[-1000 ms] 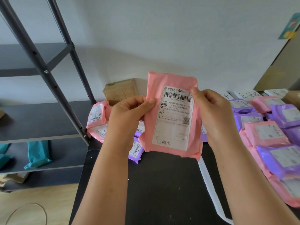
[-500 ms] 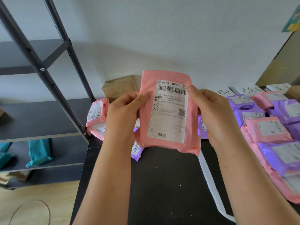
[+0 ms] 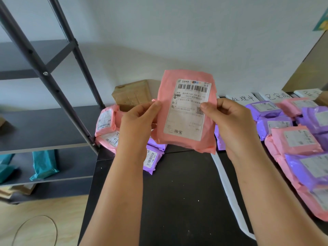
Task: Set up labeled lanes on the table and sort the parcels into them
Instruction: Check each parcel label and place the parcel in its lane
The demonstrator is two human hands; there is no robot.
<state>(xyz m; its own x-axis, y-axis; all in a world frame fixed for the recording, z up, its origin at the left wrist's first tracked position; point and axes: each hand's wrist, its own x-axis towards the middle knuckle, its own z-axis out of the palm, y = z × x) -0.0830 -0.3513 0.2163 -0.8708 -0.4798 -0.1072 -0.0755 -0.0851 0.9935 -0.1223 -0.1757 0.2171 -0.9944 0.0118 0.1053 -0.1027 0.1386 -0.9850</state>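
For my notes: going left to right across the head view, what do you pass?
Teal parcel, pile of pink parcels, left hand, held pink parcel, right hand, rows of purple and pink parcels.

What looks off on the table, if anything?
The white strip on the black table runs crooked, bowing along its length rather than forming a straight lane edge. The pink parcel held in the left hand and right hand is wrinkled but looks intact. Nothing spilled.
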